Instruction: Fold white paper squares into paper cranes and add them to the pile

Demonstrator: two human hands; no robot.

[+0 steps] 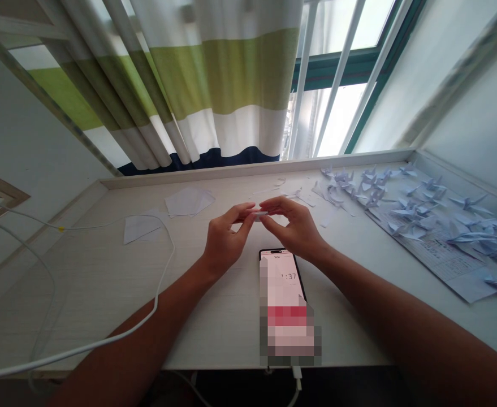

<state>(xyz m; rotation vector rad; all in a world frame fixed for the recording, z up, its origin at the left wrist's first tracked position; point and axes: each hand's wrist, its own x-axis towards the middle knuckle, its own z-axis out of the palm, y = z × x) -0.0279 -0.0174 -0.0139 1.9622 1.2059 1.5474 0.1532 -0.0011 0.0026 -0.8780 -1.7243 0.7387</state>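
A printed sheet (452, 260), well to the right of the fingers, carries a flock of folded paper cranes (422, 209). The left hand (223, 240) and right hand (293, 226) meet fingertip to fingertip, both pinched tight on a small folded paper strip (260, 213) held just above the desk (104, 282). A phone (282, 282) lies just behind the fingers, toward the desk's front edge. Left of the fingers lie loose paper pieces (189, 200) and a white cable (159, 294), with bare desk between.
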